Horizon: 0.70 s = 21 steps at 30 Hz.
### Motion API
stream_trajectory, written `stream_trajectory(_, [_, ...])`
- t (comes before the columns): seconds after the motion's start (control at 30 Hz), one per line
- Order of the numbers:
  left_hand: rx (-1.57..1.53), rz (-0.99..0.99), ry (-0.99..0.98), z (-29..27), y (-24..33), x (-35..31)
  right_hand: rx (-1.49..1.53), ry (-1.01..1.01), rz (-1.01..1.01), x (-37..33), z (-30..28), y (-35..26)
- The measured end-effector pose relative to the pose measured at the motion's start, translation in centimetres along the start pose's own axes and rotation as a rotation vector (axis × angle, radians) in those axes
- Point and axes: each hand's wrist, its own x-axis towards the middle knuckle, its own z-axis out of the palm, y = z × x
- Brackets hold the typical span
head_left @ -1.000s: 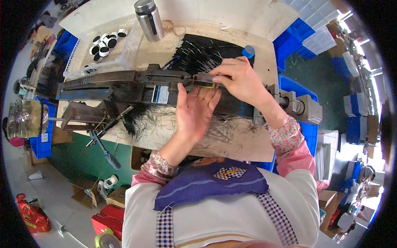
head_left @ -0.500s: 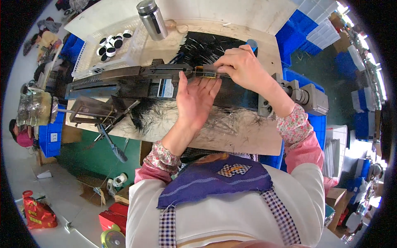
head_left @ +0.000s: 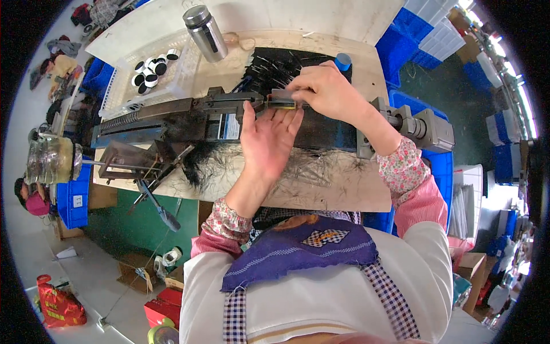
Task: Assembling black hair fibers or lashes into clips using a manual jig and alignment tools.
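A long dark metal bench machine (head_left: pixel 195 129) runs across the table in front of me. My left hand (head_left: pixel 266 140) lies palm up against its near side, thumb raised and fingers stretched out under a small grey metal block (head_left: pixel 282 95). A yellowish edge shows along this block, just above the left fingertips. From the right, my right hand (head_left: pixel 326 92) reaches over the machine, fingers bent in a pinch at the block's right end. What it pinches is hidden by the fingers. Behind the hands, thin dark bristle-like strands lie on a black mat (head_left: pixel 266 60).
A pale plastic basket (head_left: pixel 109 86) of black-and-white round pieces and a steel flask (head_left: pixel 207 37) stand at the back left. At the right end is a grey motor-like unit (head_left: pixel 432 132). A blue cap (head_left: pixel 343 62) sits behind my right hand. Loose dark fibres litter the near tabletop.
My right hand has shifted slightly left along the block, its fingers still pinched. The left hand keeps nearly the same pose. The whole view has shifted a little.
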Motion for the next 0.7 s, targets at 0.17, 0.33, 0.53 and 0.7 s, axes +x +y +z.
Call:
stream_trajectory(0.17, [-0.001,0.004,-0.004,0.2,0.1,0.2,-0.021,-0.050,-0.005,0.2,-0.6,-0.4])
stream_trajectory(0.33, [0.052,-0.011,0.000,0.2,0.0,0.0,-0.031,-0.009,-0.040,-0.1,-0.4,-0.2])
stream_trajectory(0.53, [0.078,0.038,-0.004,-0.7,0.5,-1.1,0.045,0.247,0.151,-0.8,-2.7,-3.3])
stream_trajectory(0.7, [0.037,0.026,0.128,0.1,0.7,-1.3,-0.304,-0.162,0.107,-1.5,-0.5,-6.0])
